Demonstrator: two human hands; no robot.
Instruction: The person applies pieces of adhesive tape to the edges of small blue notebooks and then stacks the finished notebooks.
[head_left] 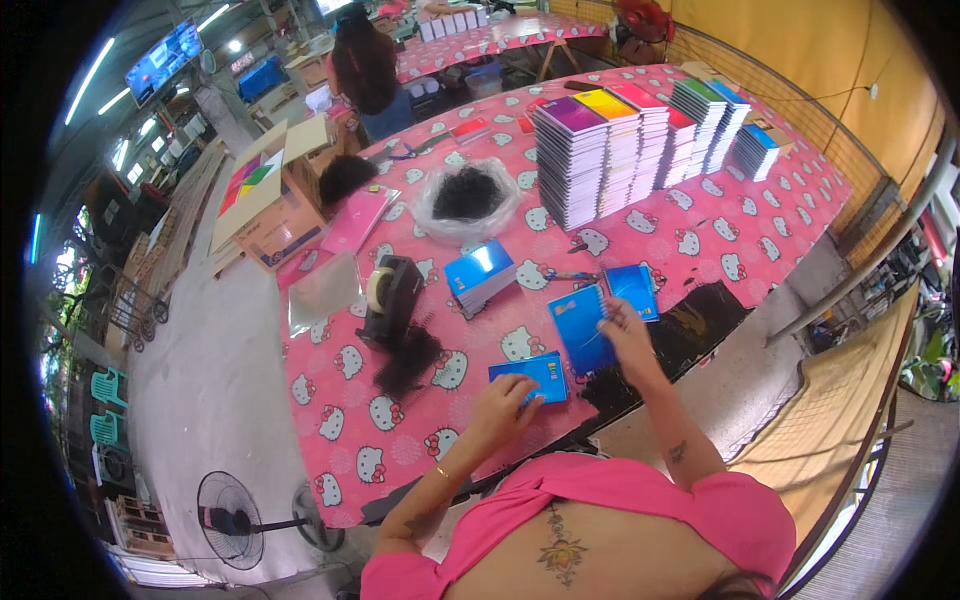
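My right hand [628, 332] is closed on the right edge of a blue spiral notebook [578, 318], tilted over the table's near edge. My left hand [505, 402] has its bent fingers on another blue notebook [540, 368] lying near that edge; they seem to grip its near side. Whether more notebooks lie under it is hard to tell. Just beyond my right hand lies one more blue notebook [640, 285]. A short stack of blue notebooks [482, 268] stands farther off, with what look like pens [570, 275] to its right.
Tall stacks of colourful notebooks [572, 165] stand at the far right. A black tape dispenser [390, 300], dark fibres [410, 360] and a see-through bag of black material [468, 195] are on the pink tablecloth [400, 470]. Open carton [280, 215] and floor fan [235, 520] are left; another person [365, 70] is beyond.
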